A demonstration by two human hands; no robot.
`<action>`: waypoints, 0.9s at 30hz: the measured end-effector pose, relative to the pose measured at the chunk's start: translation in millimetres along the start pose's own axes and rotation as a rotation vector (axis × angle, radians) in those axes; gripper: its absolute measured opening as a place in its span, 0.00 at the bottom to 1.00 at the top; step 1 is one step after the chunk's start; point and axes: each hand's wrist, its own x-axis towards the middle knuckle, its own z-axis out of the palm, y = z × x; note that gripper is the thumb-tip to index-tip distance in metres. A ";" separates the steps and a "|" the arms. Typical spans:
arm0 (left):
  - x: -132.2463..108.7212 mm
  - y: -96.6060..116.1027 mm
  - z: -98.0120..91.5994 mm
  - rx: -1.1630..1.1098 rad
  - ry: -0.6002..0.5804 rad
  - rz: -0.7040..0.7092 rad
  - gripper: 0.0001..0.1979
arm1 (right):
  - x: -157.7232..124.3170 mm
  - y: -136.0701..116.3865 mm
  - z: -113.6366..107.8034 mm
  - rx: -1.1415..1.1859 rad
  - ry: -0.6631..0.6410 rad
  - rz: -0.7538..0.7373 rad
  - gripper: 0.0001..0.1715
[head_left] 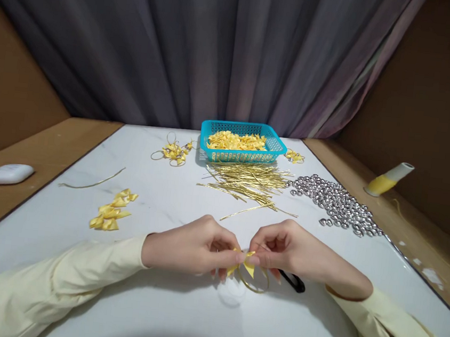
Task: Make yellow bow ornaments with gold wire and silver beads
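Observation:
My left hand (196, 245) and my right hand (292, 250) meet low over the white table, thumbs and forefingers pinched close together. Between them is a small yellow ribbon bow (249, 267), partly hidden by the fingers. From it hangs a loop of gold cord (254, 289). Both hands are closed on this piece. A black tool handle (295, 282) shows just under my right hand, most of it covered. To the left of my left hand lie several loose yellow ribbon bows (111, 211).
A blue basket (242, 157) of yellow bows stands at the back. Before it lie gold cords (253, 182); to their right, silver bells or beads (337, 204). Looped bow pieces (175, 152) sit back left. Single cord (95, 182), white object (9, 173) left; yellow-and-white spool (388, 180) right.

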 end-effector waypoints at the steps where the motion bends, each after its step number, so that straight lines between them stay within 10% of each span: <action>1: 0.2 -0.1 0.2 -0.017 -0.001 -0.020 0.18 | 0.0 -0.1 -0.1 -0.005 -0.001 0.000 0.14; 27: -0.2 -3.2 -0.1 -0.231 -0.085 -0.030 0.14 | 1.1 5.6 -2.6 0.040 0.018 -0.013 0.16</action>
